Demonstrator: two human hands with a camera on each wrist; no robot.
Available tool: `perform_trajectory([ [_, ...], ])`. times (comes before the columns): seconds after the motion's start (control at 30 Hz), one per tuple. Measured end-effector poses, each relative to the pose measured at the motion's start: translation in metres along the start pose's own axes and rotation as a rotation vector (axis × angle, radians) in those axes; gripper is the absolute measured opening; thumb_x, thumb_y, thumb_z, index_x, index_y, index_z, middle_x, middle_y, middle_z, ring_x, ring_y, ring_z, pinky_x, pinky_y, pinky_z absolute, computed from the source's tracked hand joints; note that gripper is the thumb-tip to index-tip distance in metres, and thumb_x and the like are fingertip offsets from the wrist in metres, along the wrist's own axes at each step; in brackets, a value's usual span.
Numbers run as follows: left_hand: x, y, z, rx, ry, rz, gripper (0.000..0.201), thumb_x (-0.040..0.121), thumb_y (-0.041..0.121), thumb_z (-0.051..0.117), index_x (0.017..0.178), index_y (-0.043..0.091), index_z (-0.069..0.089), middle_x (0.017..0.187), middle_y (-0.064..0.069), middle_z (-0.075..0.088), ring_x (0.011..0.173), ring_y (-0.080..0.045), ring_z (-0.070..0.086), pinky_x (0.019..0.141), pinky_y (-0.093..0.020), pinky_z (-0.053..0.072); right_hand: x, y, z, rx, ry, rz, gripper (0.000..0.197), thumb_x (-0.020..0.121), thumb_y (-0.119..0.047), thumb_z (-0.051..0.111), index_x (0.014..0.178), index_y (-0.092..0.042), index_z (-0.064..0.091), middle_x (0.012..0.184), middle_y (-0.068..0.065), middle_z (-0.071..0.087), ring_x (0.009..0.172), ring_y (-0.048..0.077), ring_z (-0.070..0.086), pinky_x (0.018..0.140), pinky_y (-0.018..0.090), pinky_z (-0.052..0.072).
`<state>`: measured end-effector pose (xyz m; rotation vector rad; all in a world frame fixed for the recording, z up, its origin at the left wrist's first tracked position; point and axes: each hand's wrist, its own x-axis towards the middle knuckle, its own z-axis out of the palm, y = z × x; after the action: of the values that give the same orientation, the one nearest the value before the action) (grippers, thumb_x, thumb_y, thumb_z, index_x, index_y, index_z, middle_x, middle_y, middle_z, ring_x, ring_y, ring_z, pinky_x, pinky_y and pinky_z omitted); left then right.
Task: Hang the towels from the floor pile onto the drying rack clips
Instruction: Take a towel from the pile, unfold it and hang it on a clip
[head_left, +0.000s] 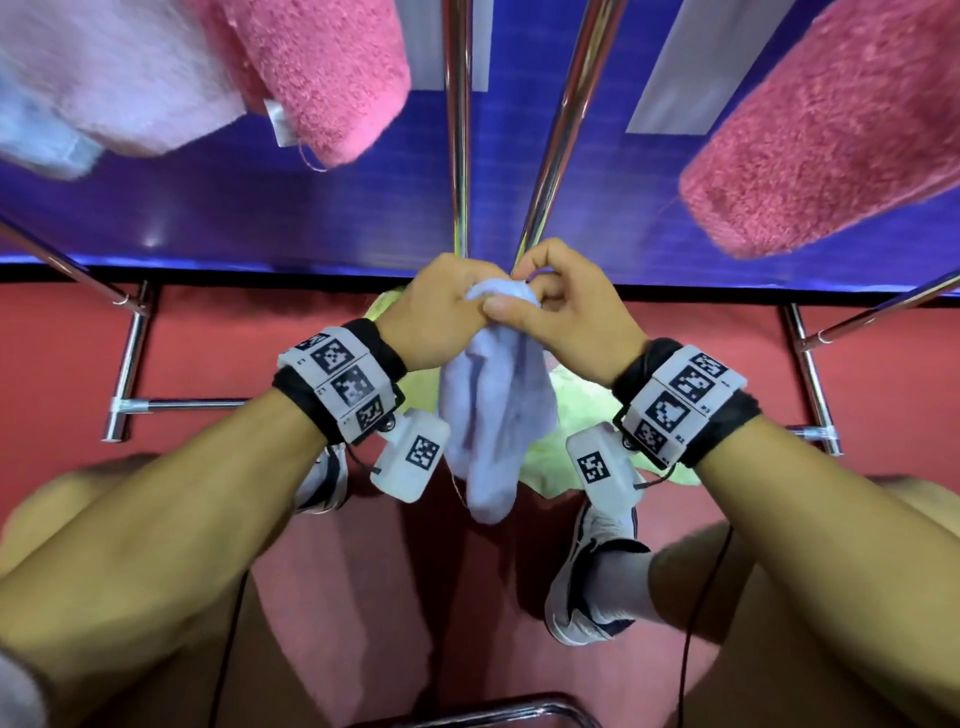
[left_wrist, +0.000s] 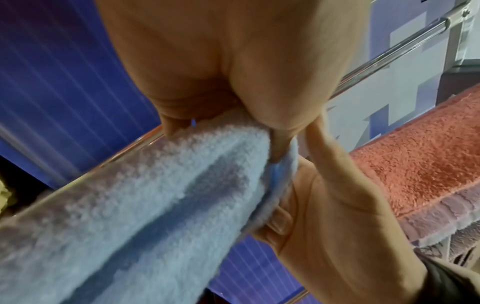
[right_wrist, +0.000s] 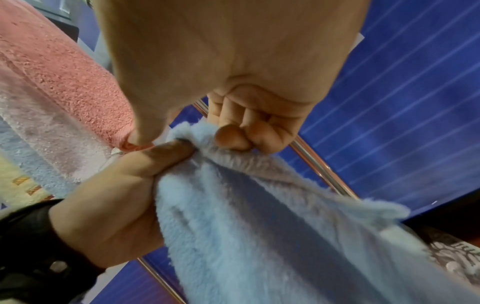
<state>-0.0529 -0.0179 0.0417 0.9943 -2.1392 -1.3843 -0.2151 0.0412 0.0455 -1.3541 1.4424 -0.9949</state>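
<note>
Both hands hold up one light blue towel (head_left: 493, 400) between two chrome rack poles (head_left: 458, 135). My left hand (head_left: 467, 301) grips its bunched top edge, and the rest hangs down between my wrists. My right hand (head_left: 524, 306) pinches the same edge right beside it, thumb on the cloth. In the left wrist view my left hand (left_wrist: 207, 121) closes on the blue towel (left_wrist: 155, 195). In the right wrist view my right hand (right_wrist: 207, 137) has its fingers curled into the blue towel (right_wrist: 259, 226). No clip shows in any view.
A pink towel (head_left: 322, 73) and a pale pink towel (head_left: 119, 78) hang at upper left; another pink towel (head_left: 831, 140) hangs at upper right. A yellow-green towel (head_left: 576, 410) lies on the red floor (head_left: 208, 338) beneath the hands. Rack legs (head_left: 127, 364) stand on both sides.
</note>
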Motion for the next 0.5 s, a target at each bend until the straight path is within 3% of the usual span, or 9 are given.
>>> perform_trajectory([
  [0.1, 0.0, -0.003, -0.003, -0.002, 0.071, -0.026, 0.027, 0.082, 0.024, 0.048, 0.067, 0.008, 0.064, 0.064, -0.002, 0.055, 0.065, -0.011, 0.045, 0.061, -0.039, 0.043, 0.001, 0.005, 0.0, -0.102, -0.044, -0.02, 0.047, 0.064, -0.04, 0.084, 0.09, -0.022, 0.05, 0.069, 0.012, 0.062, 0.057, 0.02, 0.047, 0.056, 0.034, 0.044],
  [0.17, 0.0, -0.003, -0.003, -0.014, 0.106, -0.029, 0.033, 0.084, 0.025, 0.047, 0.075, 0.001, 0.066, 0.068, -0.012, 0.058, 0.068, -0.016, 0.046, 0.063, -0.037, 0.041, 0.006, 0.012, -0.006, -0.252, -0.104, 0.035, 0.036, 0.067, -0.033, 0.084, 0.083, -0.022, 0.054, 0.068, 0.002, 0.061, 0.058, 0.016, 0.05, 0.06, 0.038, 0.047],
  [0.23, 0.0, -0.001, -0.008, -0.082, 0.174, -0.056, 0.032, 0.085, 0.027, 0.05, 0.075, 0.0, 0.064, 0.066, -0.008, 0.053, 0.068, -0.013, 0.045, 0.063, -0.033, 0.036, 0.008, 0.017, -0.012, -0.401, -0.192, 0.092, 0.023, 0.074, -0.029, 0.081, 0.072, -0.021, 0.06, 0.066, -0.009, 0.063, 0.059, 0.009, 0.053, 0.064, 0.036, 0.045],
  [0.3, 0.0, 0.0, -0.016, -0.158, 0.24, -0.076, 0.026, 0.085, 0.03, 0.053, 0.069, 0.014, 0.065, 0.065, 0.007, 0.051, 0.065, -0.01, 0.045, 0.062, -0.029, 0.036, 0.006, 0.018, -0.014, -0.471, -0.232, 0.097, 0.017, 0.08, -0.029, 0.078, 0.074, -0.019, 0.064, 0.075, -0.003, 0.07, 0.069, 0.013, 0.062, 0.069, 0.034, 0.049],
  [0.37, -0.001, 0.001, -0.024, -0.226, 0.284, -0.057, 0.025, 0.088, 0.021, 0.052, 0.072, 0.027, 0.071, 0.067, 0.011, 0.06, 0.068, -0.007, 0.054, 0.067, -0.027, 0.042, 0.004, 0.017, -0.014, -0.483, -0.24, 0.102, 0.017, 0.081, -0.028, 0.077, 0.078, -0.017, 0.064, 0.082, 0.006, 0.069, 0.071, 0.021, 0.066, 0.07, 0.037, 0.055],
  [0.5, 0.004, -0.005, -0.034, -0.291, 0.432, -0.113, 0.02, 0.084, 0.018, 0.051, 0.078, 0.009, 0.068, 0.073, 0.0, 0.057, 0.069, -0.01, 0.05, 0.065, -0.029, 0.04, 0.005, 0.014, -0.02, -0.506, -0.204, 0.133, 0.011, 0.083, -0.019, 0.067, 0.081, -0.01, 0.059, 0.065, 0.01, 0.067, 0.051, 0.017, 0.062, 0.058, 0.036, 0.054],
])
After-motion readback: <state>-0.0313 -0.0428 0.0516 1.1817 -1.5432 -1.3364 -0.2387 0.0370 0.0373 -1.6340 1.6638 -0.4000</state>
